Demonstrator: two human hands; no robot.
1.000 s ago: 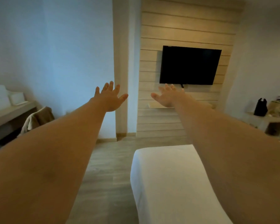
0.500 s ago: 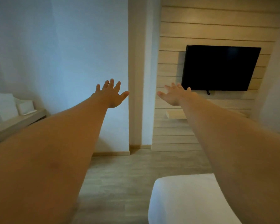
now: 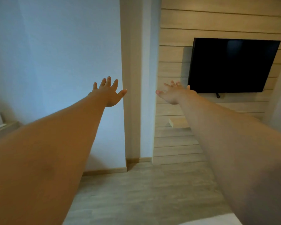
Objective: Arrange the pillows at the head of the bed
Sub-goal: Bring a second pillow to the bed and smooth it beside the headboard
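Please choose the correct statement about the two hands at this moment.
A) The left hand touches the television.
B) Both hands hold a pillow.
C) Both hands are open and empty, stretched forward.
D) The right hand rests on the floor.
C: the left hand and right hand are spread with fingers apart, holding nothing, in the air before the wall.

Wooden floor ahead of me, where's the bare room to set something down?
The grey-brown wooden floor lies bare between both outstretched arms, back to the skirting under the white wall and the slatted wood panel. The white bed corner closes the lower right. The open left hand and right hand hold nothing.
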